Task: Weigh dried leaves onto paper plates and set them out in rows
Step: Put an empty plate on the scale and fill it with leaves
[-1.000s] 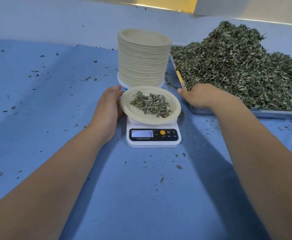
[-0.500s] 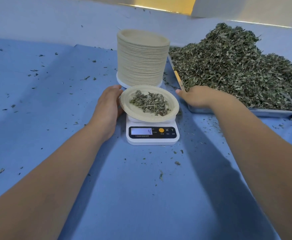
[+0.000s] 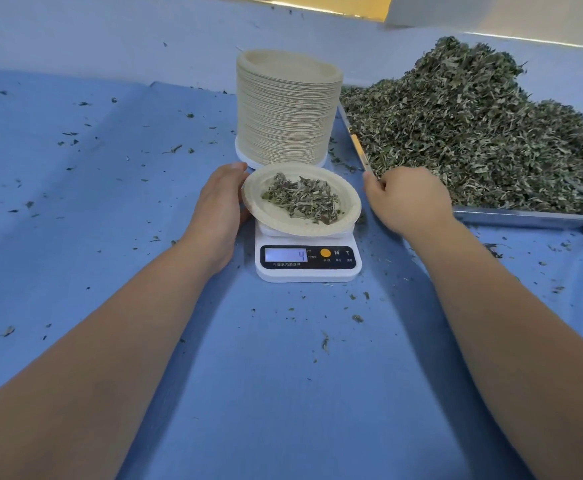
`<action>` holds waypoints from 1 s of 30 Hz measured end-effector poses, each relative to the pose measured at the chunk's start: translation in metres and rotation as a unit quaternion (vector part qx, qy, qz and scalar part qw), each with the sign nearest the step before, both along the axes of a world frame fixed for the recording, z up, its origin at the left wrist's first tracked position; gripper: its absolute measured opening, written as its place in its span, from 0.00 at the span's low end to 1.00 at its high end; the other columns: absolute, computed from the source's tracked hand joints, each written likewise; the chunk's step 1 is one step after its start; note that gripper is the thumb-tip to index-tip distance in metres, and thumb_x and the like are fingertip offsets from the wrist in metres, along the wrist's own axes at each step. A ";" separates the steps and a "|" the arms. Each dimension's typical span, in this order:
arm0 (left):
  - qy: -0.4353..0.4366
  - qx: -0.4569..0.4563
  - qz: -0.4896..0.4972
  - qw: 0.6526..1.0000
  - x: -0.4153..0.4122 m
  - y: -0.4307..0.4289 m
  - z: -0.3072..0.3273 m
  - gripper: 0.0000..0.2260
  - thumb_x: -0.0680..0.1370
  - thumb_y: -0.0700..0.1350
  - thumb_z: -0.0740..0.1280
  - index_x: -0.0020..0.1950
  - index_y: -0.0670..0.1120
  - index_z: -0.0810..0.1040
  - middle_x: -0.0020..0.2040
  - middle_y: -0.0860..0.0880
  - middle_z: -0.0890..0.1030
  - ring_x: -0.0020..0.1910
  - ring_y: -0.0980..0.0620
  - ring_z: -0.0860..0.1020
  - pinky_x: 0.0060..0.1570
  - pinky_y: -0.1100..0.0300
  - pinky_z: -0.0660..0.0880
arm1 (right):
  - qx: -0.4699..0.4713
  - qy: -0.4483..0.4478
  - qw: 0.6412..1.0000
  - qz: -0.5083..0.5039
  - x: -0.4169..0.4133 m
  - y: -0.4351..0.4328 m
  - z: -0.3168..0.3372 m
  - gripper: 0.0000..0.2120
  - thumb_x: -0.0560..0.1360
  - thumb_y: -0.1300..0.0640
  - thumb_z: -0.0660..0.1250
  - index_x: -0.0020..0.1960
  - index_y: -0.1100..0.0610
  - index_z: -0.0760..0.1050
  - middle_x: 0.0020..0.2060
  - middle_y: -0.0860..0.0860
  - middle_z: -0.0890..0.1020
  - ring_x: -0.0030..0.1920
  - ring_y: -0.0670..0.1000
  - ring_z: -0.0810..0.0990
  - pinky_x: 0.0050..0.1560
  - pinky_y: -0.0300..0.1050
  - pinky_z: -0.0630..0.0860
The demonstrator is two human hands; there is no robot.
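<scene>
Single wide-angle head view, facing forward-down, close above scale [image 3: 309, 271].

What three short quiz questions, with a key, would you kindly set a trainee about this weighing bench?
1. True or false: the display on the scale reads 4.
2. The stack of empty plates stands: A) behind the scale; B) in front of the scale; C) on the scale.
3. Fill in: the left hand is at the ____ rim of the loaded plate.
Key: 1 true; 2 A; 3 left.
</scene>
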State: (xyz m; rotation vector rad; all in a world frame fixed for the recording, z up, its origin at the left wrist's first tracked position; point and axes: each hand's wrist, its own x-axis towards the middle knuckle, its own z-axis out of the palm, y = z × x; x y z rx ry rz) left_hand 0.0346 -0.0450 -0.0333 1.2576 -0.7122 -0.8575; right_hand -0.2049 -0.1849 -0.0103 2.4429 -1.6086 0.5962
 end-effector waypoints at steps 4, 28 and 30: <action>-0.037 0.018 -0.018 0.999 0.001 -0.003 -0.002 0.23 0.75 0.58 0.61 0.61 0.46 0.81 0.62 0.43 0.83 0.64 0.42 0.80 0.69 0.40 0.74 | 0.001 -0.041 0.999 -0.009 0.001 0.001 0.000 0.27 0.81 0.43 0.58 0.30 0.58 0.64 0.23 0.53 0.69 0.25 0.55 0.67 0.28 0.40 0.60; -0.024 0.002 -0.012 1.000 0.003 -0.005 -0.004 0.19 0.80 0.55 0.61 0.62 0.45 0.82 0.60 0.44 0.84 0.62 0.44 0.82 0.68 0.40 0.75 | 0.048 -0.155 0.962 0.219 0.093 0.053 0.066 0.20 0.81 0.44 0.61 0.38 0.57 0.75 0.31 0.50 0.77 0.34 0.51 0.75 0.39 0.48 0.74; -0.022 -0.002 -0.014 1.000 0.003 -0.004 -0.003 0.18 0.81 0.54 0.61 0.62 0.46 0.82 0.60 0.45 0.85 0.61 0.45 0.83 0.68 0.40 0.76 | 0.079 -0.113 0.962 0.234 0.096 0.057 0.057 0.21 0.82 0.44 0.60 0.40 0.58 0.76 0.34 0.51 0.79 0.38 0.52 0.76 0.43 0.51 0.75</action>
